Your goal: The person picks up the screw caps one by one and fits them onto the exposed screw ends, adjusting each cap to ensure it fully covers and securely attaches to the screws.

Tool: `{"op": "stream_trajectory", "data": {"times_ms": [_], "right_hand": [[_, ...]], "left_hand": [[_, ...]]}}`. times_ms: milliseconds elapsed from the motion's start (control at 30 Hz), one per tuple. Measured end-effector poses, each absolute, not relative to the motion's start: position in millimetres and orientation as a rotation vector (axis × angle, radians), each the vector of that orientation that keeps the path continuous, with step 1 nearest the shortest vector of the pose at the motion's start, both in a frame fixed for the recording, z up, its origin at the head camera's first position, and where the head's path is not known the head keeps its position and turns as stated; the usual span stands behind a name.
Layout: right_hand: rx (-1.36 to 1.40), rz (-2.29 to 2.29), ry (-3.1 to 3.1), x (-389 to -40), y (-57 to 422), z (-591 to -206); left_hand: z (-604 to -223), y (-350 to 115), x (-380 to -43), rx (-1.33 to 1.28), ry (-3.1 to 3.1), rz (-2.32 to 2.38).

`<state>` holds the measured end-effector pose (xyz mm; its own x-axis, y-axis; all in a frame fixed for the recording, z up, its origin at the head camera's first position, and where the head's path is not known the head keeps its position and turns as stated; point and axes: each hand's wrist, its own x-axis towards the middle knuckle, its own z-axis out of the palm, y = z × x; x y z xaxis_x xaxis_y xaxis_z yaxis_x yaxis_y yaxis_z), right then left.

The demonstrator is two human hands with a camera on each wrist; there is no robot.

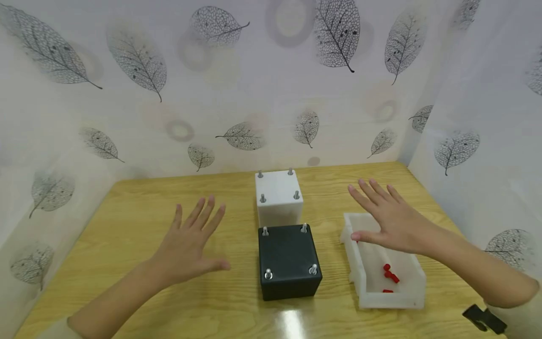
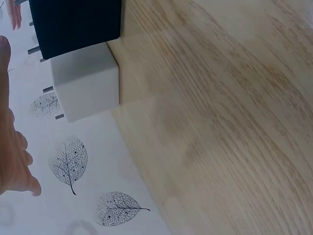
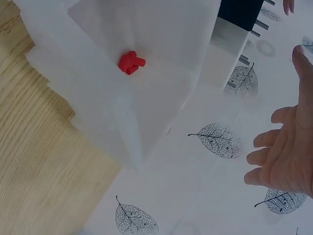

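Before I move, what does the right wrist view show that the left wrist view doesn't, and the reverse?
Only the right wrist view: the pale bin with red pieces inside.
Only the left wrist view: the stretch of table beside the black box and white box; no extra object.
Both: those two boxes, metal bolts, some table, leaf-print curtain, left hand, right hand.

The head view is bright and evenly lit, with a white glare on the wooden tabletop near the bottom edge. Both wrist views look cooler and hazier: faint, soft-edged shadows cross the tabletop in the left, while the white bin appears washed-out in the right.
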<state>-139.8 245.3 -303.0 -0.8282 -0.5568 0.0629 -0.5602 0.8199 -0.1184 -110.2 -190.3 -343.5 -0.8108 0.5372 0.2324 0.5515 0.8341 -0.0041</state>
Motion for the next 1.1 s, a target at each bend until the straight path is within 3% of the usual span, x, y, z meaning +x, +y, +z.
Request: {"op": "stream_trajectory", "data": {"times_ms": [733, 1100], "right_hand": [[0.96, 0.22, -2.964, -142.2, 256.5, -299.7], [0.79, 0.247, -3.182, -143.4, 258.7, -296.9]], "left_hand": [[-359.1, -181.1, -112.7, -1.075, -2.63, -0.053], [-367.2, -172.9, -118.2, -1.223, -2.424, -0.076]]}}
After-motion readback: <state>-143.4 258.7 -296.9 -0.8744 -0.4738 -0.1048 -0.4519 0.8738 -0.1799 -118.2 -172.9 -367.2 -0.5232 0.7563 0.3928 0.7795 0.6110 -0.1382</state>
